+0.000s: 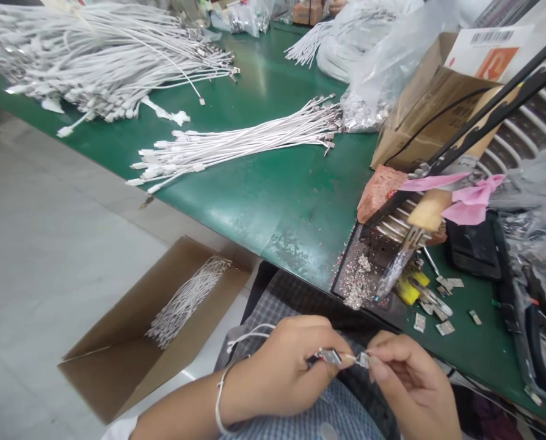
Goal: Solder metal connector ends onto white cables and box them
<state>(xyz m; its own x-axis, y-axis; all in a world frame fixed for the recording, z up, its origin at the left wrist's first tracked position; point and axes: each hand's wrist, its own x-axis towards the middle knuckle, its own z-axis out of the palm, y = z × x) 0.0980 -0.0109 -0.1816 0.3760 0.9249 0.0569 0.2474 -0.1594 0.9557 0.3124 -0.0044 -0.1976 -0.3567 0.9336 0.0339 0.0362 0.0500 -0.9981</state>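
- The white cable [249,336] was at the bottom centre of the frame, trailing out behind your left hand [291,363].
- Your left thumb and finger pinched it closely beside a flat metal plug [331,356]; your right hand [408,376] held a small metal piece [362,360] between thumb and fingertips, just beside it.
- The cable looked light, soft and bendy, so it would probably have given little support away from your pinch.
- The metal parts looked stiff, smooth and perhaps slippery; the thin wire between your hands was likely the fragile spot, best spared any tugging.
- The best hold was probably on the plug's flat sides, with the small piece taken by its edges.
- Count at your hands: one flat plug, one small piece and two white strands; you could not tell whether those belonged to one cable.
- Count of cable groups: one big pile [103,61] at upper left, one smaller bundle [254,139] at upper centre, one coil [360,46] at upper right, and one batch [188,302] inside the floor box [131,311] at lower left. Single cables overlapped too much to count.
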